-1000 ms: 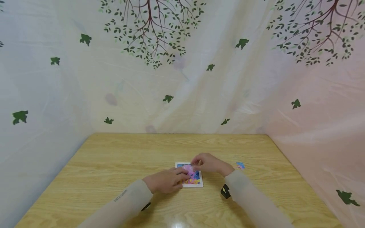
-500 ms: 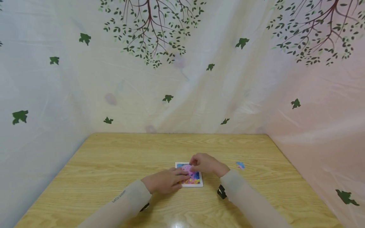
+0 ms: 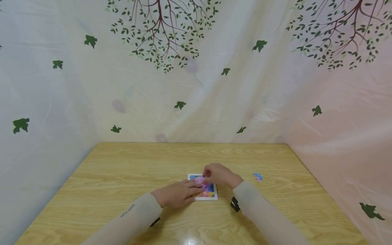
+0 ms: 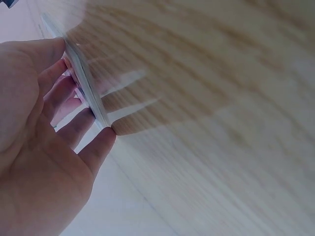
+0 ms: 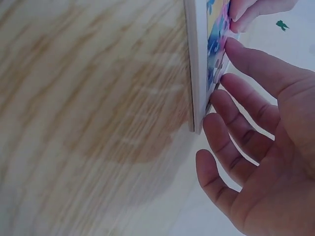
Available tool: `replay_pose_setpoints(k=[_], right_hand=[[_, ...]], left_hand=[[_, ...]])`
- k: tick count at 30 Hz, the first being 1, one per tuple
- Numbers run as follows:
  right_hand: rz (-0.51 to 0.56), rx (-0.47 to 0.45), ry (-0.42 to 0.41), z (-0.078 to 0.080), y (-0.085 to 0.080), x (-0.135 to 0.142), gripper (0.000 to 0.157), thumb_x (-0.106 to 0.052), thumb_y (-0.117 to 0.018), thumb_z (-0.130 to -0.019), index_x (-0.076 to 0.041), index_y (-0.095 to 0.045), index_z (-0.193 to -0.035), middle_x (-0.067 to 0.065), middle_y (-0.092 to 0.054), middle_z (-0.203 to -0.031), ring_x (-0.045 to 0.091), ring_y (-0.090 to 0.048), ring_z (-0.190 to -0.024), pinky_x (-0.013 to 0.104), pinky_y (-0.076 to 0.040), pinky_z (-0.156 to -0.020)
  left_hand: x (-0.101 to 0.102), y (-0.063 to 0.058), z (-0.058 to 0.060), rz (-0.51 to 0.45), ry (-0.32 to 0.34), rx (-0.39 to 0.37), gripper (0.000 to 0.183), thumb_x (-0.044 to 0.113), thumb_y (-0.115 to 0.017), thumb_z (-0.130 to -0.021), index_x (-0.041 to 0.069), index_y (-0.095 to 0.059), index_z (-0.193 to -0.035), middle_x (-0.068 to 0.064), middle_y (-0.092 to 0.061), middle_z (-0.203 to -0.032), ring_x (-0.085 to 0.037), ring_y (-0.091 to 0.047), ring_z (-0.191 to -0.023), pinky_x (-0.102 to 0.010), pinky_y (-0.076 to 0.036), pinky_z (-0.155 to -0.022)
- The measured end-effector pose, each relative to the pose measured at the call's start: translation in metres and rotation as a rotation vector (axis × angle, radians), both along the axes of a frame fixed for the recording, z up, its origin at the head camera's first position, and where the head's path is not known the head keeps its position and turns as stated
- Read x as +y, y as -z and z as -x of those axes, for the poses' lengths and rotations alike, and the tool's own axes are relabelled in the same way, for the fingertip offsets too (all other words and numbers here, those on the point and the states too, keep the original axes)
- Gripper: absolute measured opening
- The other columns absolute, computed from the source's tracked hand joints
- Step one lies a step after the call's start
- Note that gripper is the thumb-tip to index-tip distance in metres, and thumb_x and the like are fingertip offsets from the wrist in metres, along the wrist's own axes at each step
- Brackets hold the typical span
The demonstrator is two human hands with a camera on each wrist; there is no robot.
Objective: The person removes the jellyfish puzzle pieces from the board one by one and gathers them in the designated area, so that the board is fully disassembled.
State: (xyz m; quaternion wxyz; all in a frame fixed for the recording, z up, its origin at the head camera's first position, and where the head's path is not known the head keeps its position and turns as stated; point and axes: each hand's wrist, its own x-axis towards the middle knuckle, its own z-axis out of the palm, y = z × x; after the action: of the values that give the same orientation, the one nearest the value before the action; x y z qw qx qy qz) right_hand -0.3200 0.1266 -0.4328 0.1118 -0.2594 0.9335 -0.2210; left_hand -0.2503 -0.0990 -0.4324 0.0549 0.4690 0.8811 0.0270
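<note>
A framed jigsaw puzzle (image 3: 210,194) with a pink character, blue background and yellow flowers lies flat on the table. My left hand (image 3: 177,194) rests on its left side, fingers spread over the picture; in the left wrist view, fingertips (image 4: 102,140) touch the frame's edge. At the upper right part of the picture, my right hand (image 3: 219,174) bends its thumb and forefinger together over a puzzle piece, mostly hidden under them. The right wrist view shows the thumb and forefinger of that hand (image 5: 261,123) at the puzzle's face (image 5: 215,32), other fingers loosely curled by the white frame.
Loose blue and pink puzzle pieces (image 3: 258,177) lie to the right of the right hand. The wooden table (image 3: 137,163) reaches back to a pale curtain (image 3: 199,112) printed with branches and green leaves, which also hangs at both sides.
My right hand has shifted slightly left over the puzzle, its thumb and fingertips drawn closer together and its forearm further inward. The left hand stays on the puzzle.
</note>
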Motion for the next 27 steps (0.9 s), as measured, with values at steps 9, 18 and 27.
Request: replay_pose_setpoints(k=[9,18,27], right_hand=[[0.014,-0.081,0.045,0.0025,-0.0038,-0.0044,0.016,-0.017,-0.081,-0.09,-0.011,-0.069,-0.098,-0.001,-0.061,-0.089,0.016,-0.055,-0.083,0.034,-0.05,-0.078],[0.086,-0.067,0.018,0.004,-0.0011,-0.0056,0.019,-0.009,-0.08,-0.089,-0.009,-0.062,-0.097,0.0,-0.059,-0.089,0.016,-0.053,-0.082,0.032,-0.048,-0.075],[0.141,-0.057,-0.029,0.001,-0.0005,-0.0029,0.014,-0.009,-0.072,-0.095,-0.008,-0.062,-0.105,0.001,-0.061,-0.09,0.015,-0.055,-0.08,0.03,-0.048,-0.072]], left_hand=[[-0.0009,0.0021,0.0015,0.002,0.014,0.027,0.047,0.024,-0.052,-0.108,0.01,-0.049,-0.153,-0.01,-0.047,-0.157,-0.033,-0.043,-0.144,-0.044,-0.037,-0.118],[-0.0002,0.0025,0.0001,-0.006,-0.007,-0.005,0.047,0.023,-0.052,-0.108,0.01,-0.048,-0.154,-0.01,-0.045,-0.158,-0.034,-0.044,-0.143,-0.044,-0.037,-0.118],[-0.0001,0.0018,-0.0003,-0.006,-0.009,-0.008,0.048,0.023,-0.052,-0.108,0.01,-0.048,-0.154,-0.01,-0.045,-0.158,-0.034,-0.043,-0.144,-0.045,-0.037,-0.117]])
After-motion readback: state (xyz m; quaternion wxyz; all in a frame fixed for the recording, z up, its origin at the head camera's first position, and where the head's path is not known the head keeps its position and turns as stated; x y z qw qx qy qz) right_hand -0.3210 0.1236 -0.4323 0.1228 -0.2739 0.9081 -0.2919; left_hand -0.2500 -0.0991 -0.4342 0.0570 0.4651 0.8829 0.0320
